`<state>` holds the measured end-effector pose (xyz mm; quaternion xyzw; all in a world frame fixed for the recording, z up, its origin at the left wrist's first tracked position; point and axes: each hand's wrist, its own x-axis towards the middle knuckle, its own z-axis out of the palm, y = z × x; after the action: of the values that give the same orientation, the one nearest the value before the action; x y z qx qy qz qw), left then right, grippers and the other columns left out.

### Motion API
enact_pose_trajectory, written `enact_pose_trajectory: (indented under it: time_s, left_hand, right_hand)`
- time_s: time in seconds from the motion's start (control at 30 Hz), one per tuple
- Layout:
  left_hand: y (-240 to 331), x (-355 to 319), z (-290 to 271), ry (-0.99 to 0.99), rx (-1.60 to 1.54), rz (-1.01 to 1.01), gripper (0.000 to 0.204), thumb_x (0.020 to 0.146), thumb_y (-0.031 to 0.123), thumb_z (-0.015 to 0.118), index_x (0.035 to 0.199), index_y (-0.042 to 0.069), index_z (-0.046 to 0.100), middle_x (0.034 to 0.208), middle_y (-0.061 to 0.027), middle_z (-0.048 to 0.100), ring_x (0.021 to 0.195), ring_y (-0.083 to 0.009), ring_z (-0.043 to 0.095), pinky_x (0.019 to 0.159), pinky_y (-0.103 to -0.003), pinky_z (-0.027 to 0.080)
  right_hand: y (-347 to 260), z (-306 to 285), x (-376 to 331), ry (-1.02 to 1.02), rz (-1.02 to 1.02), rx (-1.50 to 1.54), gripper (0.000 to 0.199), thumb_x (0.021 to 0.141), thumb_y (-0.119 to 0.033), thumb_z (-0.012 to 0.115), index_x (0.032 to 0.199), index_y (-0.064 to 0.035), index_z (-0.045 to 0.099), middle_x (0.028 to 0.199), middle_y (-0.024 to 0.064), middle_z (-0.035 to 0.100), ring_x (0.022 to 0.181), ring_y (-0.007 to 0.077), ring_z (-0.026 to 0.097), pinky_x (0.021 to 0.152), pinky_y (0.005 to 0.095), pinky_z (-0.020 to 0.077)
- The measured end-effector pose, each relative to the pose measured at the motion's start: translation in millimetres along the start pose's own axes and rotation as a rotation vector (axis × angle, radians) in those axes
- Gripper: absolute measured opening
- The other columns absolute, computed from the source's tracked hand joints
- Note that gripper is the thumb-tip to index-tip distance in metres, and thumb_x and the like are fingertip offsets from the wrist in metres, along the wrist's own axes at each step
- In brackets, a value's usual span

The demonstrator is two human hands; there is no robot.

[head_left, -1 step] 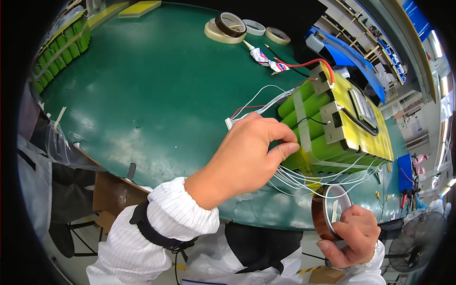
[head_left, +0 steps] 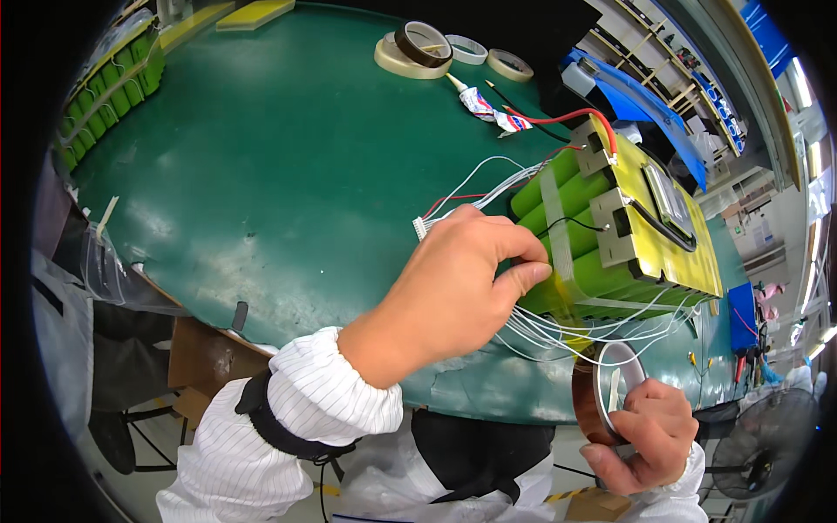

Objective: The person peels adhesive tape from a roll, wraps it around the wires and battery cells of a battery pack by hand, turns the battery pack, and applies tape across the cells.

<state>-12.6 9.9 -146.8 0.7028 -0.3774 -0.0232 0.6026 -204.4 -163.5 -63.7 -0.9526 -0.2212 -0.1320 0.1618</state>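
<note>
A battery pack [head_left: 575, 196] of green cells with yellow board on its outer face stands on the table at the right. My left hand [head_left: 462, 288] is closed in a pinch at the pack's near left corner. Its fingertips grip a strip of translucent amber tape, whose end is hidden by the fingers. The strip runs down under thin white wires to a tape roll [head_left: 586, 403]. My right hand [head_left: 649, 436] is closed on that roll at the table's front edge, fingers through its ring. A white connector [head_left: 419, 228] on loose wires lies beyond my left hand.
On the green table [head_left: 218, 200], several tape rolls [head_left: 417, 54] and a crumpled glue tube [head_left: 476, 103] lie at the back. Red and black leads [head_left: 558, 116] reach out from the pack. Another green cell pack [head_left: 113, 96] stands far left. A blue bin [head_left: 743, 319] is at right.
</note>
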Motion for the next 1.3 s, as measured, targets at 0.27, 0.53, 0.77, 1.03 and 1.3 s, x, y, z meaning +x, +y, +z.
enact_pose_trajectory:
  time_s: [0.27, 0.53, 0.77, 1.03, 1.3]
  left_hand:
    - [-1.6, -1.0, 3.4, 0.048, -0.03, 0.049, 0.009, 0.084, 0.007, 0.069, 0.09, 0.002, 0.072, 0.081, -0.0099, 0.068, 0.079, -0.0277, 0.057, 0.073, -0.037, 0.047]
    - [-2.7, 4.5, 9.6, 0.081, -0.052, 0.061, 0.008, 0.084, 0.007, 0.069, 0.089, 0.001, 0.071, 0.079, -0.0099, 0.067, 0.077, -0.0264, 0.056, 0.07, -0.037, 0.046]
    - [-2.7, 1.4, 9.0, 0.094, -0.059, 0.037, 0.007, 0.085, 0.006, 0.069, 0.089, 0.001, 0.07, 0.081, -0.0101, 0.067, 0.077, -0.0264, 0.056, 0.07, -0.037, 0.045]
    - [-3.9, -1.1, 8.0, 0.099, -0.064, 0.046, 0.006, 0.086, 0.006, 0.069, 0.089, 0.001, 0.069, 0.08, -0.0095, 0.065, 0.077, -0.0255, 0.056, 0.069, -0.035, 0.045]
    - [-3.3, -4.8, 5.7, 0.066, -0.065, 0.045, 0.007, 0.086, 0.005, 0.069, 0.09, -0.001, 0.068, 0.081, -0.0089, 0.065, 0.078, -0.0225, 0.057, 0.07, -0.033, 0.046]
  right_hand:
    - [-17.8, 5.3, 9.7, 0.024, 0.031, -0.092, 0.039, 0.078, -0.035, 0.081, 0.076, -0.0026, 0.059, 0.051, 0.0001, 0.05, 0.041, 0.0179, 0.046, 0.049, 0.0312, 0.0398]
    - [-22.2, 6.4, 12.3, 0.035, 0.049, -0.123, 0.038, 0.078, -0.033, 0.081, 0.077, -0.0022, 0.059, 0.051, -0.0009, 0.05, 0.041, 0.0166, 0.043, 0.049, 0.0309, 0.0389]
    - [-17.6, 14.3, 9.9, 0.088, 0.043, -0.105, 0.035, 0.078, -0.03, 0.081, 0.077, -0.0017, 0.059, 0.051, -0.001, 0.05, 0.039, 0.0153, 0.043, 0.047, 0.0294, 0.0373]
    - [-10.2, 12.5, 9.3, 0.075, -0.008, -0.048, 0.031, 0.078, -0.025, 0.079, 0.08, 0.0, 0.06, 0.051, -0.0003, 0.051, 0.037, 0.0151, 0.045, 0.046, 0.0292, 0.0382]
    - [-9.7, 6.1, 11.8, 0.067, -0.039, -0.024, 0.028, 0.075, -0.019, 0.08, 0.081, 0.001, 0.062, 0.053, -0.0013, 0.053, 0.038, 0.0141, 0.045, 0.046, 0.028, 0.0375]
